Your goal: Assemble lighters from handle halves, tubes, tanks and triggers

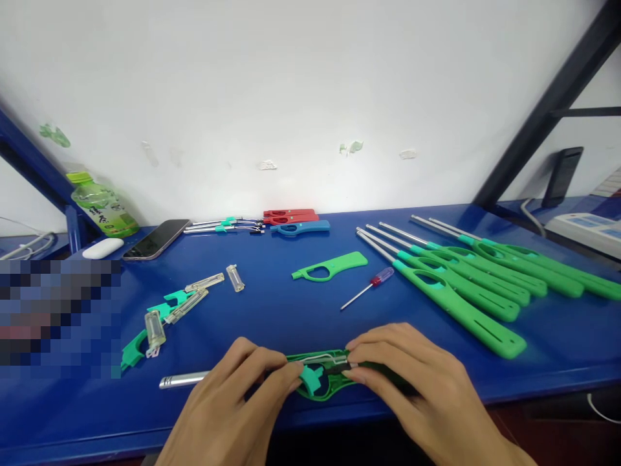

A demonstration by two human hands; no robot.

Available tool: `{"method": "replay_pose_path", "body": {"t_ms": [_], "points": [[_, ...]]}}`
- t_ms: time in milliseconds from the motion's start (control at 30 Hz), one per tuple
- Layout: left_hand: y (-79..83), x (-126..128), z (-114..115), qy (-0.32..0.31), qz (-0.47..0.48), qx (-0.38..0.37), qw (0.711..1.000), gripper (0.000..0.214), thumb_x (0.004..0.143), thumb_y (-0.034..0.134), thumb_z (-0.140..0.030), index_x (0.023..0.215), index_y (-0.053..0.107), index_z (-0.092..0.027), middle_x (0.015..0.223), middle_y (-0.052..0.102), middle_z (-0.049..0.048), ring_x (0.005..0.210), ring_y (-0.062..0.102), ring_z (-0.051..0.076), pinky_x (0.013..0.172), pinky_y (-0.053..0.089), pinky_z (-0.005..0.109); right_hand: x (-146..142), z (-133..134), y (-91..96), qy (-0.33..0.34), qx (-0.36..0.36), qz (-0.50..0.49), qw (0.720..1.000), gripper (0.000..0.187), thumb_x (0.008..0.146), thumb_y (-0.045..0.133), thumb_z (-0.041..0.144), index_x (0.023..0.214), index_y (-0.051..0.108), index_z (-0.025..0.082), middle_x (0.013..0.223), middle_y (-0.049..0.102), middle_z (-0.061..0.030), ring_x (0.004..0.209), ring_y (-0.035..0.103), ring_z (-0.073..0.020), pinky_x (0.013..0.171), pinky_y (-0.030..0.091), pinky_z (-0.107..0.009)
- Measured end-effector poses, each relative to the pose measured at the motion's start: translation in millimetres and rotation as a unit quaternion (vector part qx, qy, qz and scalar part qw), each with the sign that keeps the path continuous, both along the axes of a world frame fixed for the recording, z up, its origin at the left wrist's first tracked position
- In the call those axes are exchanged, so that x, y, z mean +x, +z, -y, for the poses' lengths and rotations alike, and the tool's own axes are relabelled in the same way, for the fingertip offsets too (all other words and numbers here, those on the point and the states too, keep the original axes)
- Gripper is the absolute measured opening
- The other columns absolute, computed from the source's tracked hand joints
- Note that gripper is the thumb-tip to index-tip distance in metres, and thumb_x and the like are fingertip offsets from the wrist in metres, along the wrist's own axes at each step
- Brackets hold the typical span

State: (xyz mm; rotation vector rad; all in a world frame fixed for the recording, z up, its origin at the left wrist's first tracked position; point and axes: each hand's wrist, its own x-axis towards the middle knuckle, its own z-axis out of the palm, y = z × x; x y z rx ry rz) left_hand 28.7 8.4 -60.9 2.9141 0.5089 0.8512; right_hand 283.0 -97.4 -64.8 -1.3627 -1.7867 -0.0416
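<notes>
An opened green lighter half (334, 388) lies at the table's front edge, inner side up, with its metal tube (182, 380) pointing left. My left hand (237, 395) is closed around the tube end, its fingertips at a teal trigger (312, 379) seated by the finger loop. Thumb and fingers of my right hand (417, 382) pinch a small black igniter (337, 367) inside the shell, and a thin wire runs along it. The right part of the shell is hidden under that hand.
Beyond my hands lie a loose green shell half (332, 266) and a screwdriver (371, 287). Several assembled green lighters (456, 298) fan out on the right. At left are clear fuel tanks (155, 329), teal triggers (133, 351), a phone (158, 239) and a bottle (104, 206).
</notes>
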Motion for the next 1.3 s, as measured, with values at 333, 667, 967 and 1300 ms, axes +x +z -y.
{"method": "replay_pose_path", "body": {"t_ms": [333, 667, 967, 1300], "points": [[5.0, 13.6, 4.2, 0.022, 0.055, 0.054, 0.997, 0.024, 0.111, 0.050, -0.006, 0.115, 0.069, -0.021, 0.099, 0.079, 0.0003, 0.085, 0.070, 0.015, 0.083, 0.055, 0.031, 0.2, 0.4, -1.0, 0.007, 0.007, -0.010, 1.000, 0.006, 0.106, 0.071, 0.023, 0.101, 0.075, 0.025, 0.099, 0.082, 0.0040, 0.089, 0.077, -0.0117, 0.085, 0.058, -0.023], [-5.3, 10.8, 4.0, -0.008, 0.026, 0.026, 0.999, 0.029, 0.107, 0.054, -0.001, 0.123, 0.070, -0.019, 0.105, 0.079, 0.0038, 0.085, 0.068, 0.017, 0.078, 0.056, 0.033, -0.1, 0.1, 2.5, 0.013, 0.011, -0.012, 1.000, 0.011, 0.107, 0.070, 0.024, 0.097, 0.075, 0.024, 0.094, 0.081, 0.0011, 0.083, 0.077, -0.0137, 0.079, 0.060, -0.025], [-5.9, 16.9, 6.9, 0.012, 0.078, 0.026, 0.997, 0.031, 0.106, 0.052, 0.000, 0.115, 0.073, -0.021, 0.100, 0.081, 0.0016, 0.081, 0.073, 0.016, 0.074, 0.057, 0.032, -0.6, -1.3, 4.3, 0.015, 0.011, -0.015, 1.000, 0.013, 0.107, 0.070, 0.027, 0.097, 0.077, 0.024, 0.091, 0.081, 0.0003, 0.079, 0.077, -0.0144, 0.077, 0.060, -0.026], [-8.1, 16.7, 9.8, 0.030, 0.105, -0.002, 0.994, 0.027, 0.108, 0.055, -0.003, 0.117, 0.072, -0.023, 0.099, 0.080, -0.0001, 0.078, 0.072, 0.014, 0.073, 0.057, 0.031, -0.8, 1.7, 6.9, 0.017, 0.010, -0.031, 0.999, 0.011, 0.106, 0.071, 0.026, 0.096, 0.076, 0.024, 0.091, 0.081, 0.0026, 0.080, 0.076, -0.0121, 0.079, 0.059, -0.024]]}}
